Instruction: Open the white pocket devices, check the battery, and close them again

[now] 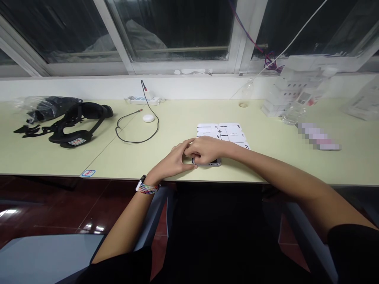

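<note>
Near the table's front edge, my left hand (180,157) curves in a C shape, thumb and fingers apart, round the left side of a flat white-edged piece with a dark face (215,162). The thumb tip rests by its near left corner. My right hand (203,149) lies over that piece with curled fingers close to the left fingertips. Most of the piece is hidden beneath this hand, and I cannot make out what its fingers pinch. Just beyond are flat white panels (233,134) with black stripes and marks, laid edge to edge.
To the left lie a black headset (71,138) and a plastic bag (53,108). A black cable (130,141) loops round a white oval object (148,118) before a power strip (142,100). White boxes (276,98), clear bottles (296,112) and a blurred packet (319,136) stand right.
</note>
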A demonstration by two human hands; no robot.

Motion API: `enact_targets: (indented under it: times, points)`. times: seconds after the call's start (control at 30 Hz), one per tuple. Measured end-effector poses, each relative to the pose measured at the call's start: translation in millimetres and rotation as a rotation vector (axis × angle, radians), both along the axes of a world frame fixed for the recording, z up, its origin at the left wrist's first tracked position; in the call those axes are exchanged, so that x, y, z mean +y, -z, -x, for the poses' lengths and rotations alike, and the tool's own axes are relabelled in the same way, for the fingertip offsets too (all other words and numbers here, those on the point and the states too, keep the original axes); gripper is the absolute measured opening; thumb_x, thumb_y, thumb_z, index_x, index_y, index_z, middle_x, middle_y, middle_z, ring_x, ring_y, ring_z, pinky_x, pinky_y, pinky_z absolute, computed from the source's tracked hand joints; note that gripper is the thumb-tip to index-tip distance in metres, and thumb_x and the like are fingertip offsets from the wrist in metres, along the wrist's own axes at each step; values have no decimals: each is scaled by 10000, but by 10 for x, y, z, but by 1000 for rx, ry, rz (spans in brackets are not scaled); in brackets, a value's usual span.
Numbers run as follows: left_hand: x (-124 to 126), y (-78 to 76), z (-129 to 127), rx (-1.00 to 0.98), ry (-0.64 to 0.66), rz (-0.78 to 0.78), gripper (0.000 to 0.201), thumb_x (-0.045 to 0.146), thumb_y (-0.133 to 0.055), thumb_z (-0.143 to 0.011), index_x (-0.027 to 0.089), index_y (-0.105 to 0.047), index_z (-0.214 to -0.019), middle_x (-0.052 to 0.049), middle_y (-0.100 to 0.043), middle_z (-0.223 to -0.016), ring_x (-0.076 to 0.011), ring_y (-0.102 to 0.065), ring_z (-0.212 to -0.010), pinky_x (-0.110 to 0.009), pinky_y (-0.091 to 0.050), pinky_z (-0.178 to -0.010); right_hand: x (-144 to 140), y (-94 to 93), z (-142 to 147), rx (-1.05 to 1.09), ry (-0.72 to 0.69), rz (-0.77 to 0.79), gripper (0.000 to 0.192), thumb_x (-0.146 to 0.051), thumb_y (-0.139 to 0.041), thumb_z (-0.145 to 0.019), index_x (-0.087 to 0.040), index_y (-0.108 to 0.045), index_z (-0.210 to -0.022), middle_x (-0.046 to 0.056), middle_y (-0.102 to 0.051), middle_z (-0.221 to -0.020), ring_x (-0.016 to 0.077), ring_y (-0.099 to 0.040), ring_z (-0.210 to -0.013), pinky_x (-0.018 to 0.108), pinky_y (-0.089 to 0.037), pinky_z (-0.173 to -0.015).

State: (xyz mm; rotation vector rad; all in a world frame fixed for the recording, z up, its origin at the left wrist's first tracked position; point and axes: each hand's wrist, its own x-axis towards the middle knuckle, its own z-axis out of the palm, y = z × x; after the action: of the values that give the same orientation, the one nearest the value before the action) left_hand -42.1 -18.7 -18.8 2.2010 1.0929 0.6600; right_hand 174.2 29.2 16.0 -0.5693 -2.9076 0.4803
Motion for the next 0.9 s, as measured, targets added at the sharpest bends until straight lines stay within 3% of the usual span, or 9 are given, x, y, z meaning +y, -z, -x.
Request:
enact_targets:
  times: [0.37,0.53,0.7,0.9]
  points:
    - [-20,-55,-40,-51,16,-9,855,337,-838,-873,265,-485,-1648,-114,-649,-1591,-371,-642,-1436,-513,-542,-1204,-13,-129,58,-47,34,-37,189,-120,-597,-710,-220,-446,-658,-36,-514,-631,139,-383,-611,355,-219,-622]
    - [3,-4,-20,-21,-39,-17,736,375,-875,-853,280,-577,-1519,-96,-700,-1480,-362,-682,-1353,-529,-549,-1177,-47,-218,-132,122,35,-72,146,-127,-571,-807,-219,-655,-882,-29,-649,-743,144,-489,-654,327,-285,-655]
    - [-6,-16,-24,-48,0,41,971,327,-843,-872,310,-353,-1710,-96,-681,-1492,-341,-636,-1418,-558,-451,-1268,-147,-56,-356,171,56,-113,169,-292,-653,-962,-209,-773,-1049,79,-715,-1108,206,-608,-905,313,-370,-732]
    - [-18,-13,-24,-21,-30,66,1013,358,-854,-865,320,-324,-1728,-92,-682,-1476,-342,-599,-1462,-590,-373,-1320,-241,90,-425,144,128,-124,232,-384,-678,-1039,-220,-772,-1173,89,-674,-1100,239,-606,-974,333,-424,-799]
